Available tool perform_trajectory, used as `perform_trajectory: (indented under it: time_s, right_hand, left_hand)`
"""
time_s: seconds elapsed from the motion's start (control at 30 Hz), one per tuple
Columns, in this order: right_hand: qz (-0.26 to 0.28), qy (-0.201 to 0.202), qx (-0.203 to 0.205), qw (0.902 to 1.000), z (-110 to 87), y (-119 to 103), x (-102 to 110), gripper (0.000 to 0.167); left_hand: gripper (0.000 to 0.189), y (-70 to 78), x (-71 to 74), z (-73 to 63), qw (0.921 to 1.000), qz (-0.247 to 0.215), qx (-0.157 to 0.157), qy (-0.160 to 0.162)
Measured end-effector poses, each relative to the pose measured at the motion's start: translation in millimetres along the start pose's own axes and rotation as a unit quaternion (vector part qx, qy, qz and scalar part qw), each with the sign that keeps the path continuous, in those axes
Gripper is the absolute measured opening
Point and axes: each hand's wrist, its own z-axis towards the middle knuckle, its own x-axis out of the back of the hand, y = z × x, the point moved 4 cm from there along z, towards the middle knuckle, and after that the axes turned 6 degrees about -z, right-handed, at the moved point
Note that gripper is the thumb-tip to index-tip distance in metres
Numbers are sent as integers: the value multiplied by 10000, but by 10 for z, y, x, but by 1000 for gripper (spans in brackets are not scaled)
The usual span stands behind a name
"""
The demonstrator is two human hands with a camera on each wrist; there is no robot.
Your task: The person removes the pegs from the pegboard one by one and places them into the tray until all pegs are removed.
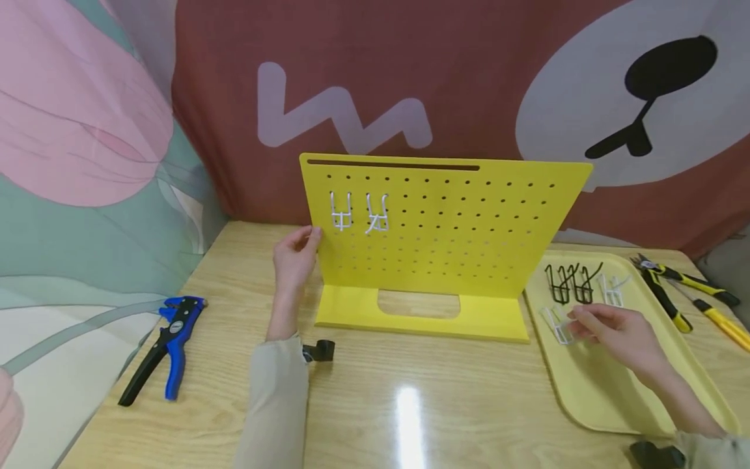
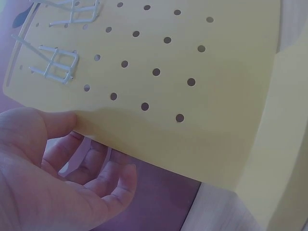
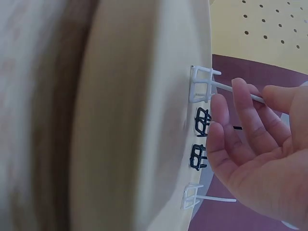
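A yellow pegboard (image 1: 422,273) stands upright on its base, with two white wire hooks (image 1: 377,223) hung at its upper left. My left hand (image 1: 295,256) grips the board's left edge; in the left wrist view the thumb lies on the front face and the fingers are behind. Over the yellow tray (image 1: 609,397), my right hand (image 1: 621,335) pinches the long prong of a white wire hook (image 3: 224,87) between thumb and fingers. Beyond that hand, two black wire hooks (image 1: 584,296) and another white hook (image 1: 613,298) are in the tray's far part.
Blue-and-black pliers (image 1: 176,332) lie on the wooden table (image 1: 363,404) at the left. Right of the tray are yellow-and-black pliers (image 1: 697,283) and a yellow-handled tool (image 1: 723,322). A printed cloth (image 1: 469,78) hangs close behind the board.
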Motion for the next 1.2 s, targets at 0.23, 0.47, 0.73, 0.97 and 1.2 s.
perform_trajectory:
  time_s: [0.23, 0.47, 0.73, 0.97, 1.2]
  right_hand:
    - [141, 83, 88, 9998, -75, 26, 14, 30]
    - [233, -79, 157, 9996, -83, 40, -15, 28]
    - [-58, -278, -74, 9996, -64, 20, -27, 41]
    - [-864, 139, 38, 9962, -40, -229, 180, 47]
    - [-358, 719, 709, 9942, 52, -662, 43, 35]
  left_hand:
    - [36, -11, -15, -13, 10000, -22, 29, -11]
    - [34, 8, 2, -13, 10000, -2, -29, -40]
    - [33, 17, -13, -15, 9999, 4, -106, -46]
    - [34, 8, -27, -14, 9999, -50, -69, -77]
    - [34, 22, -19, -22, 9999, -115, -54, -72]
